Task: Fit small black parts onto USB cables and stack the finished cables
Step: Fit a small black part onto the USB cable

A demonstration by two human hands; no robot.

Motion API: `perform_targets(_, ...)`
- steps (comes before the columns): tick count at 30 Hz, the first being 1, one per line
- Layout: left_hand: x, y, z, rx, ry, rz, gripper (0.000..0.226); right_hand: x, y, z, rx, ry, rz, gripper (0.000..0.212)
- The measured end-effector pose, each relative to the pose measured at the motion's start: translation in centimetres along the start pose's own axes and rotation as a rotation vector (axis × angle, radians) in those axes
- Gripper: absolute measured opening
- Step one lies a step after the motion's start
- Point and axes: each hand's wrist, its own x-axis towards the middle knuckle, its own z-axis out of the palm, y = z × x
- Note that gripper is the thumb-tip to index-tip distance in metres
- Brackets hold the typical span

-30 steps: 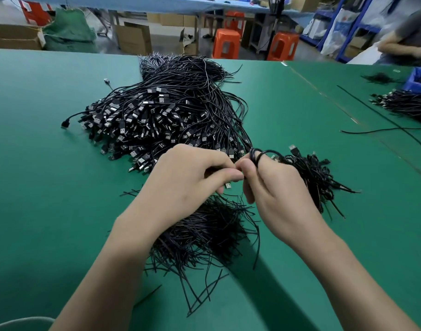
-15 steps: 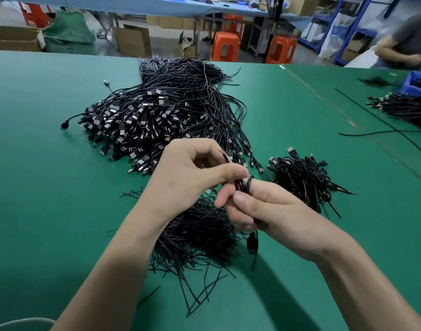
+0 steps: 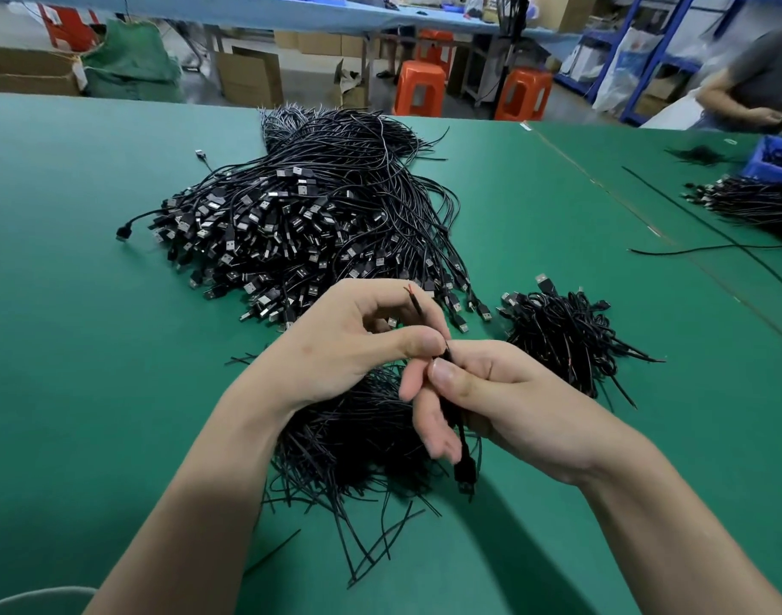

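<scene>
USB cable (image 3: 463, 463) at frame centre: the left hand (image 3: 353, 344) pinches its bare-wire end and the right hand (image 3: 509, 401) curls round it lower down. Its plug dangles over the table (image 3: 69, 370). A small cable bundle (image 3: 562, 335) lies right of the hands.

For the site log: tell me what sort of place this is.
Probably a cable assembly workshop: a big heap of USB cables on a green worktable, plastic stools and cardboard boxes behind.
</scene>
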Motion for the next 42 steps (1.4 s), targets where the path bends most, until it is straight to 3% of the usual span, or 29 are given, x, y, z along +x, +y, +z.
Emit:
perform_targets(5, 0.4, -0.5, 0.4, 0.023, 0.075, -0.01, 0.018, 0.4, 0.1, 0.3, 0.14, 0.042, -0.001, 0.025)
perform_targets(11, 0.6, -1.1, 0.4, 0.071, 0.187, -0.03, 0.022, 0.6, 0.6, 0.5, 0.176, 0.247, -0.005, 0.015)
perform_targets(22, 0.6, -1.0, 0.5, 0.003, 0.156, -0.031, 0.012, 0.8, 0.8, 0.4, 0.111, 0.371, -0.06, 0.024)
perform_targets(28, 0.8, -1.3, 0.7, -0.036, 0.251, -0.049, 0.01, 0.6, 2.1, 0.8, -0.204, 0.634, -0.014, 0.042)
perform_targets(31, 0.9, -1.5, 0.7, -0.029, 0.289, -0.05, 0.008, 0.6, 2.5, 1.8, -0.238, 0.596, 0.026, 0.047)
perform_targets(36, 0.8, -1.4, 0.6, -0.046, 0.305, -0.053, 0.009, 0.6, 1.5, 2.8, -0.027, 0.422, 0.024, 0.04)
perform_targets(42, 0.8, -0.9, 1.2, -0.127, 0.293, -0.074, 0.009, 0.7, 1.7, 2.9, -0.074, 0.457, 0.088, 0.033)
